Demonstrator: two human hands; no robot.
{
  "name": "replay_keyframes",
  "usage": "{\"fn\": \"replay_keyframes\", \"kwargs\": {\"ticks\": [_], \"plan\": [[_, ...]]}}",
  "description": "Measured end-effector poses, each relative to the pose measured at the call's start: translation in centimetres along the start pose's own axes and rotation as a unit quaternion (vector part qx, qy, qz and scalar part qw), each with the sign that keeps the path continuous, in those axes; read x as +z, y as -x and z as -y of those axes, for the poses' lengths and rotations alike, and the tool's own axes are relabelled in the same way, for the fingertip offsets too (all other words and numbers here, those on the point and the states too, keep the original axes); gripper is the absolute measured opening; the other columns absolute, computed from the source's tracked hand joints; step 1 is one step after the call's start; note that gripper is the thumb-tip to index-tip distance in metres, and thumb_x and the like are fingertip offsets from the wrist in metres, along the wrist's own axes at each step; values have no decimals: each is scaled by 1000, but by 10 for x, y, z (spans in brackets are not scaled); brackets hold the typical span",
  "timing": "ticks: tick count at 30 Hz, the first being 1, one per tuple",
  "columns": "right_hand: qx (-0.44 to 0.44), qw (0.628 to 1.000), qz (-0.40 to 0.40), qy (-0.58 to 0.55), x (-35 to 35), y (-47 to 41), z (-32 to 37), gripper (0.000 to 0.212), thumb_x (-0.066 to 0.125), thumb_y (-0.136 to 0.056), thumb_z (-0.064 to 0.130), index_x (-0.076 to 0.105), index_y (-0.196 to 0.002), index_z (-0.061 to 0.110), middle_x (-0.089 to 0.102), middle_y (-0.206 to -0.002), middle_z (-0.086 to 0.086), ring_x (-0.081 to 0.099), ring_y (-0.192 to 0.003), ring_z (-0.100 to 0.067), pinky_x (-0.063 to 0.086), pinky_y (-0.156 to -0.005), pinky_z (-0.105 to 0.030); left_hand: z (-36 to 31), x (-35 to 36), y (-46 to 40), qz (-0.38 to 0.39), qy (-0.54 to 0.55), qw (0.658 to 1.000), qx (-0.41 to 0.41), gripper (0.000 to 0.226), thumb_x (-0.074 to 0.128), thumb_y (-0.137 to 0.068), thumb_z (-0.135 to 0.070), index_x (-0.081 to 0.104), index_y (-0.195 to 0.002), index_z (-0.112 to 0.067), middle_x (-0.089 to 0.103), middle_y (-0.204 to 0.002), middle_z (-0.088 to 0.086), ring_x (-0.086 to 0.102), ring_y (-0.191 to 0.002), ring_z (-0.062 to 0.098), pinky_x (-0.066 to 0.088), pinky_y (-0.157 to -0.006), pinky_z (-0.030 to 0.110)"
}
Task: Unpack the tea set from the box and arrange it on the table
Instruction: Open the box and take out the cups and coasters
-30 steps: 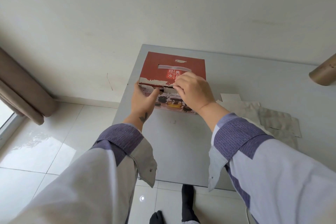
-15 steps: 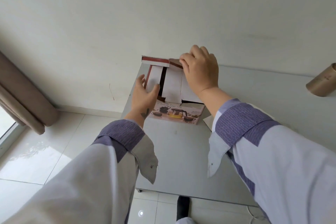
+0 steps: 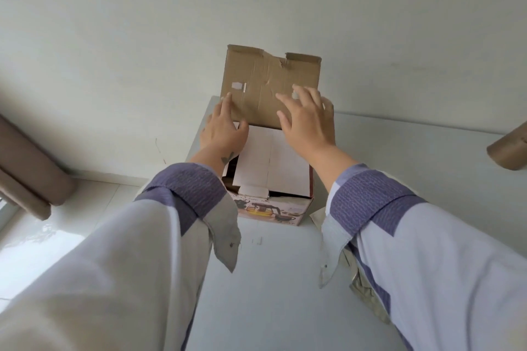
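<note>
Cardboard box point(image 3: 273, 208) stands open, white inserts point(image 3: 271, 162) inside; left hand point(image 3: 224, 128) and right hand point(image 3: 308, 122) grips released against the lid point(image 3: 268, 85).

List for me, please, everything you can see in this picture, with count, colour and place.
box: one, red with printed tea-set pictures on its front, on the table's far left part.
lid flap: one, brown cardboard, standing upright at the box's far side.
inner insert: one, white card, covering the box opening.
table: one, pale grey, filling the middle.
foil bags: silvery, count unclear, on the table under the right sleeve.
cardboard tube: one, brown, at the right edge.
curtain: brown, at the left.
left hand: fingers straight, on the flap's left edge.
right hand: fingers spread against the flap.
</note>
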State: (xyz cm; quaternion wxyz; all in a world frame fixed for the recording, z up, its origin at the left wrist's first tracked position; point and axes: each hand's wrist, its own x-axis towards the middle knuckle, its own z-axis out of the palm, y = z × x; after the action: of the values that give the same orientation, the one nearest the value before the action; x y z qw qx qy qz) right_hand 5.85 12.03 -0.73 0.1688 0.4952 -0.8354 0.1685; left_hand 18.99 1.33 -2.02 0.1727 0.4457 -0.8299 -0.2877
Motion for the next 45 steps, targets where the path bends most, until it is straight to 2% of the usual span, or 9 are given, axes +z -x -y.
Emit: {"fn": "replay_keyframes", "kwargs": {"ticks": [4, 11, 15, 27, 31, 34, 37, 41, 45], "plan": [[54, 986, 150, -47, 23, 4, 0, 45, 37, -99, 39, 41, -143, 31, 34, -153, -5, 25, -142, -23, 28, -111, -44, 5, 6, -6, 15, -52, 998, -31, 55, 35, -97, -27, 23, -150, -23, 32, -153, -3, 25, -141, 20, 34, -104, 42], [77, 980, 176, -52, 33, 13, 13, 42, 30, -101, 38, 48, -137, 26, 52, -138, 1, 42, -129, -22, 27, -107, -42, 13, 7, -2, 27, -81, 996, 2, 46, 29, -100, -21, 37, -144, -15, 34, -150, -1, 29, -137, 21, 32, -106, 37], [93, 965, 243, -23, 21, 16, 27, 59, 26, -96, 57, 35, -145, 26, 34, -152, -3, 19, -144, -24, 5, -114, -61, 16, 1, 12, 40, -84, 996, -1, 48, 26, -101, -21, 30, -149, -17, 22, -157, -7, 27, -140, 20, 32, -110, 39], [163, 931, 325, -41, -6, 49, 79, 94, 43, -76, 75, 10, -152, 31, -8, -161, -1, -12, -147, -30, -3, -106, -73, 43, -13, 69, 63, -48, 997, 4, 59, 28, -97, -6, 17, -154, -19, 7, -160, -15, 21, -145, 13, 23, -114, 31], [178, 941, 268, -108, -15, 51, 88, 79, 50, -79, 57, 23, -147, 27, 23, -155, -1, 18, -143, -31, 15, -107, -68, 41, -18, 76, 76, -84, 994, 4, 67, 30, -92, 1, 14, -154, -18, 4, -160, -16, 26, -143, 17, 30, -112, 35], [197, 932, 209, -223, -37, 48, 79, 64, 54, -82, 44, 32, -140, 30, 53, -127, -2, 53, -110, -26, 45, -88, -40, 35, -19, 79, 91, -119, 989, 4, 58, 28, -99, -11, 12, -154, -16, 2, -161, -12, 28, -142, 22, 32, -110, 39], [231, 919, 167, -273, -66, 47, 64, 50, 55, -83, 33, 41, -131, 31, 58, -97, 2, 59, -87, -22, 45, -69, -30, 28, -17, 83, 97, -155, 983, -9, 59, 27, -101, -35, 9, -154, -13, 1, -161, -9, 26, -142, 26, 32, -109, 44], [278, 906, 96, -304, -93, 51, 43, 40, 52, -84, 17, 43, -121, 28, 59, -101, -2, 65, -87, -25, 58, -77, -45, 20, -15, 92, 90, -175, 980, -11, 64, 33, -100, -38, 10, -153, -10, 4, -161, -5, 22, -143, 27, 30, -109, 44], [312, 922, 53, -223, -113, 57, 20, 31, 40, -90, 7, 56, -113, 21, 55, -103, -1, 62, -95, -27, 55, -80, -37, 19, -13, 95, 82, -184, 979, -24, 59, 31, -102, -28, 10, -153, -8, 6, -161, -3, 21, -143, 27, 30, -111, 43]]}}
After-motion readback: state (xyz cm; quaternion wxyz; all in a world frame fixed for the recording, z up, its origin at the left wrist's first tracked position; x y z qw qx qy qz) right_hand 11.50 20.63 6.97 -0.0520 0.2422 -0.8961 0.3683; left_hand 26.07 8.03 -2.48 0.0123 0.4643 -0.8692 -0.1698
